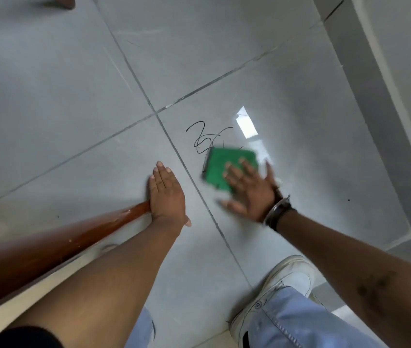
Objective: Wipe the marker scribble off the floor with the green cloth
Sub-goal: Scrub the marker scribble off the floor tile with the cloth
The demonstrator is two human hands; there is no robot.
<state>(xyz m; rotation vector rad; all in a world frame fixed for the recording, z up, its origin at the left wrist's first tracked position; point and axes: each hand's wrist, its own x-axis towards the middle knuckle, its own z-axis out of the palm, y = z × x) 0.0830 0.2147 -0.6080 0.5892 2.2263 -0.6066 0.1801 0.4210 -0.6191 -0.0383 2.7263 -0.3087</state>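
A black marker scribble (203, 138) loops across a grey floor tile just right of a tile joint. The green cloth (220, 167) lies flat over the scribble's lower right part, motion-blurred. My right hand (250, 189) presses on the cloth's near right corner with fingers spread; a dark band is on that wrist. My left hand (166, 194) rests palm down on the floor to the left of the joint, fingers together, holding nothing.
A reddish-brown wooden leg (56, 243) slants from the lower left up to my left hand. My white shoe (277, 287) and blue jeans sit at the bottom right. A raised grey step edge (365, 79) runs along the right side. A bright window reflection (246, 123) lies beyond the cloth.
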